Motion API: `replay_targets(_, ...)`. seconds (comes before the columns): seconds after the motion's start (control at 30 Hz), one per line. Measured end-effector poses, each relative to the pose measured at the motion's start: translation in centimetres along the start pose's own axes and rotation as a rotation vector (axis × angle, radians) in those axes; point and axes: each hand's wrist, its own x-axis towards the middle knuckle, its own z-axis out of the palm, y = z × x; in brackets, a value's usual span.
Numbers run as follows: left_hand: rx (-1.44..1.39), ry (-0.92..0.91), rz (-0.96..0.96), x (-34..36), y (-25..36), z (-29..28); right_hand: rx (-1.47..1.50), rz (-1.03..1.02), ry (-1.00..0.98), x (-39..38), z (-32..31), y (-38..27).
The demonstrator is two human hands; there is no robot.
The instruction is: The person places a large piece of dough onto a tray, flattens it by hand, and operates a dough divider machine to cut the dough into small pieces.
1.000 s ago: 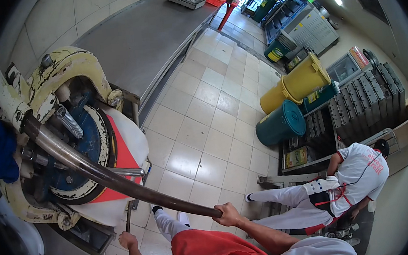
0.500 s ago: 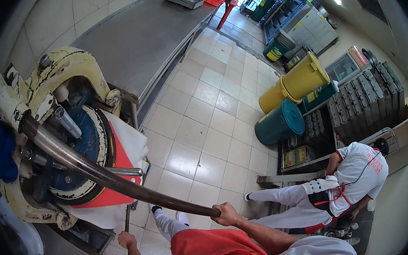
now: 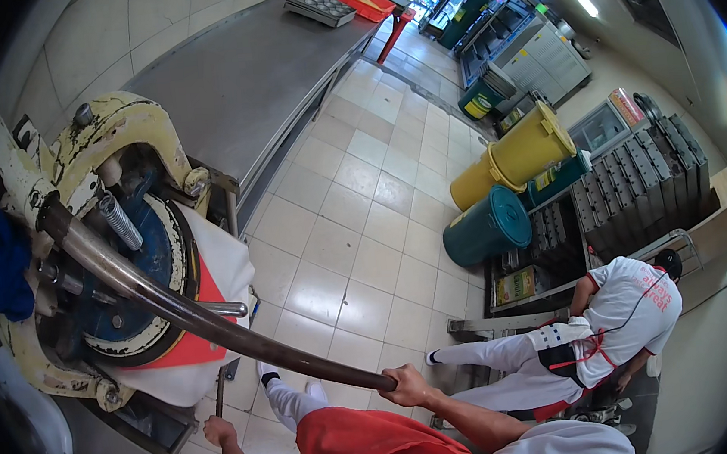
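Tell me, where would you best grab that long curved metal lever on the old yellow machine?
Probably at its free end. The lever sweeps from the yellow machine toward the person, and the right hand is wrapped around its tip, farthest from the pivot. Coming from the floor side looks best; the left hand grips a thinner rod below.

Tiled floor [image 3: 355, 228]: yellow bins [image 3: 517, 157], teal bin [image 3: 489, 226] lying there; steel counter [image 3: 255, 72] carries baking tray [image 3: 318, 8].
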Motion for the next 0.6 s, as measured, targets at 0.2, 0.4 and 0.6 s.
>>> replay_targets(0.2,-0.010,0.011,0.006,0.4,-0.4,0.3,-0.035,0.013,-0.012,-0.3,-0.5,-0.1)
replay_targets(0.4,-0.007,0.016,-0.005,-0.3,0.0,-0.7,-0.034,0.015,-0.019,-0.6,-0.8,-0.3)
replay_targets(0.6,0.007,0.022,-0.005,-0.6,0.2,-1.1,-0.043,0.023,-0.021,-0.7,-1.2,-0.6)
